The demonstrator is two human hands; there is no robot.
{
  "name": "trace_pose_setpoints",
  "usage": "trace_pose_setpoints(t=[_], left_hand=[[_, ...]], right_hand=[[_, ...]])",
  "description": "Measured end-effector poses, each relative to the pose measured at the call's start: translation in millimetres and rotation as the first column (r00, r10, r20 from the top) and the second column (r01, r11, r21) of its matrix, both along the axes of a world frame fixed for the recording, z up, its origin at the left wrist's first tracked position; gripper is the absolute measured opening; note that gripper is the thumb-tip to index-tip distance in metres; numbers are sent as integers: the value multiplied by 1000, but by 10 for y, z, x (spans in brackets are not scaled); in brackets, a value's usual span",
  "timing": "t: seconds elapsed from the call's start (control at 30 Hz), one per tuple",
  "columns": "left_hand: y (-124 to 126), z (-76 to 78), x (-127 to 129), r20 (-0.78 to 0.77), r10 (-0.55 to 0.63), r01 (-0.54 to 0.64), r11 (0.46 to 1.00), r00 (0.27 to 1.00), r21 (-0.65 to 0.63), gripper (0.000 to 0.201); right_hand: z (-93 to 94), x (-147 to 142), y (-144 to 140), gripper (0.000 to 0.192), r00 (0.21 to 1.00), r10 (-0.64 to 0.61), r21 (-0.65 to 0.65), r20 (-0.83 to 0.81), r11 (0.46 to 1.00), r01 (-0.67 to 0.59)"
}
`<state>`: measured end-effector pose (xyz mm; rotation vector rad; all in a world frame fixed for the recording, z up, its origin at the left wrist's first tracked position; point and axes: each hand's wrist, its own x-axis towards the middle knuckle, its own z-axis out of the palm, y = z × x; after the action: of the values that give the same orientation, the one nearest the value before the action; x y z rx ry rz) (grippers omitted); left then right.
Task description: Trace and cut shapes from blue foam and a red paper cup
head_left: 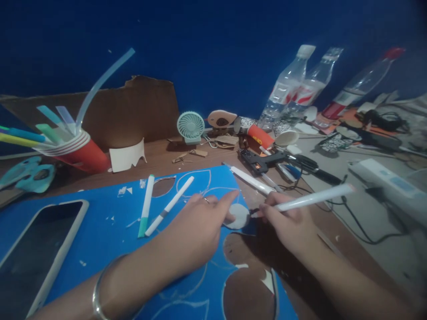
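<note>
A small white disc (240,216) lies at the right edge of a blue sheet (110,222) that has pencilled outlines and cut-out holes. My left hand (203,218) holds the disc down at its left side, with the index finger stretched above it and the other fingers curled. In my right hand (287,222) is a white marker (313,199), gripped near its dark tip, which meets the disc's right edge. Two more markers lie on the sheet: one with a green end (146,206) and one white with a grey band (169,206).
A phone (40,258) lies at left, near scissors (33,175) and a red cup (83,153) of pens. Behind are a small fan (191,126) and cardboard (140,111). A glue gun (262,162), cables, a power strip (390,186) and plastic bottles (283,89) crowd the right.
</note>
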<state>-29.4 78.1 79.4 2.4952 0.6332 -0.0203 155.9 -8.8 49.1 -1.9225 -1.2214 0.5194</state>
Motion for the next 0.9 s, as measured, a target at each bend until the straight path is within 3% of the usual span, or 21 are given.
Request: trace_pose_setpoints(t=[0.33, 0.57, 0.9], left_hand=[[-26, 52, 29, -17, 21, -20, 998, 1000, 61, 69], [-34, 100, 48, -47, 21, -19, 999, 999, 48, 67], [-34, 25, 27, -5, 23, -22, 996, 1000, 82, 69]], right_hand=[[-49, 38, 40, 24, 986, -40, 7, -162, 999, 42], [-34, 28, 29, 22, 993, -4, -33, -115, 999, 0], [-24, 28, 5, 23, 998, 28, -41, -53, 999, -30]])
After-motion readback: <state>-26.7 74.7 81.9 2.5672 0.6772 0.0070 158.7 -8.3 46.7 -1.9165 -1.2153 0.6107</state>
